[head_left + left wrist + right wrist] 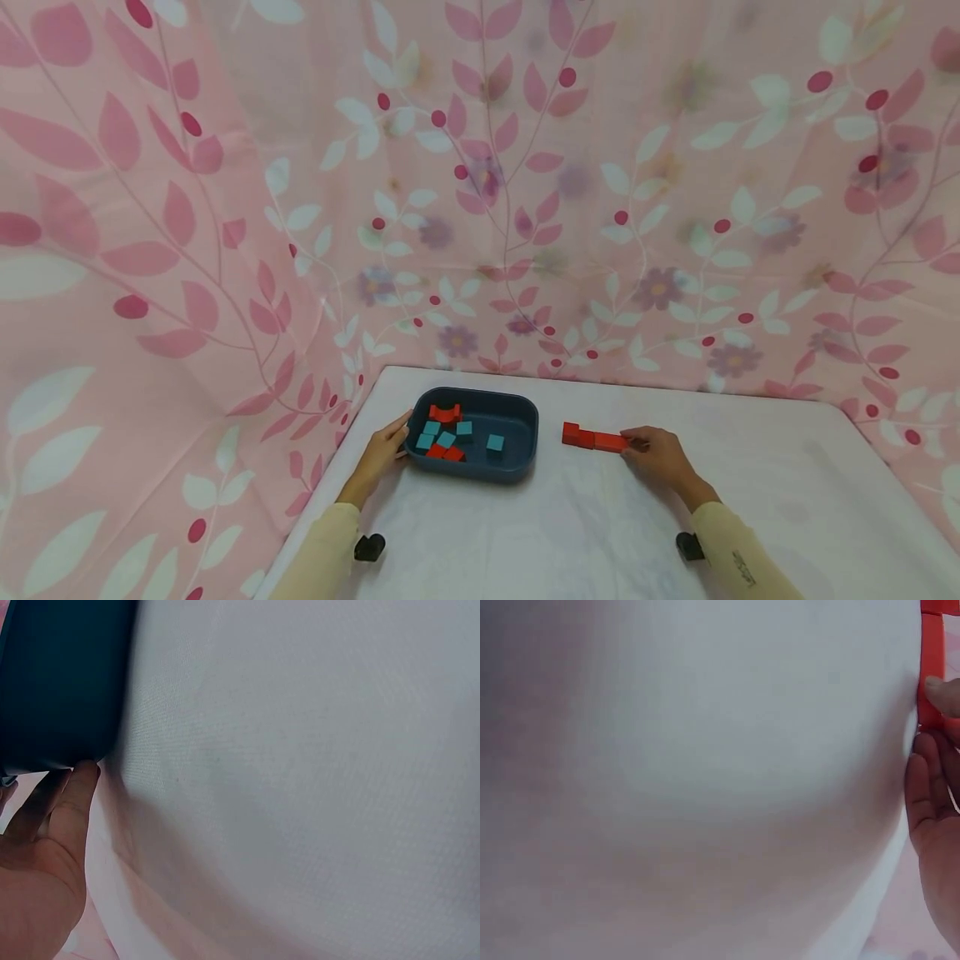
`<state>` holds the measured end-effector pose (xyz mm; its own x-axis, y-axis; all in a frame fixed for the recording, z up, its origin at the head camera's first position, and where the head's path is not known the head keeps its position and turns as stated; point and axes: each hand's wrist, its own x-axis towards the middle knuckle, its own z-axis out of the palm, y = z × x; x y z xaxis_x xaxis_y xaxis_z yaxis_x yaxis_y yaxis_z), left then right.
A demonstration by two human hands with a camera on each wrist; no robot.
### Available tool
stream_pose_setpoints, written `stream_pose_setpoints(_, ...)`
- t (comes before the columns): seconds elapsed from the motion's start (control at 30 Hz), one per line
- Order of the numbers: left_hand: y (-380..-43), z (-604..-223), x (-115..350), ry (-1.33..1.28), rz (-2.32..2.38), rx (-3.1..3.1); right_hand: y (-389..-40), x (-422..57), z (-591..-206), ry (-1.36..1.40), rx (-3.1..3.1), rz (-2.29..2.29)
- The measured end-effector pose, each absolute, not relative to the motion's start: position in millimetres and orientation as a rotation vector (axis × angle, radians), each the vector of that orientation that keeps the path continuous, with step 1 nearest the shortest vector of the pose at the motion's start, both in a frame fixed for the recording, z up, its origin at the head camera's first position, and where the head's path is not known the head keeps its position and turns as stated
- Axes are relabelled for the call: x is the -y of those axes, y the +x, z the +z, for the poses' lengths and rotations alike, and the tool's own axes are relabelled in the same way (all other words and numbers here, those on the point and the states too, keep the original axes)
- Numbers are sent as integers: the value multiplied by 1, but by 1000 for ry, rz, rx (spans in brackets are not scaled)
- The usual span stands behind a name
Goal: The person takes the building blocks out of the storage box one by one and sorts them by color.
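Note:
A dark blue tray [517, 417] stands on the white table, holding several teal blocks [496, 443], some red blocks [453, 454] and a red arch-shaped block [446, 412]. My left hand [384, 450] holds the tray at its left end; the left wrist view shows fingertips against the tray's lower corner [60, 697]. Right of the tray, red blocks [571, 432] lie end to end in a row. My right hand [660, 457] pinches the long red block [608, 442] at the row's right end, with the thumb on its side [931, 656] in the right wrist view.
The white cloth-covered table [585, 533] stretches in front of the tray and to the right. Pink floral curtains [525, 208] hang behind the table and along its left side. Black wrist devices [369, 547] sit below both forearms.

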<state>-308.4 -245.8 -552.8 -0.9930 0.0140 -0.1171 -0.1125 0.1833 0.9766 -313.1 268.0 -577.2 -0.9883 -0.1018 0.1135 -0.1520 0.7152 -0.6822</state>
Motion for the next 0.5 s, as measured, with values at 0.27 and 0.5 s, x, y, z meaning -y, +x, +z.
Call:
stream_pose_setpoints(0.27,-308,-552,246,-120,1933,-2358,-324,-245,-560,310,2941,980)
stream_pose_setpoints(0.5,-306,-550,244,-99,1946,-2342,-333,-232,-553,406,3010,902)
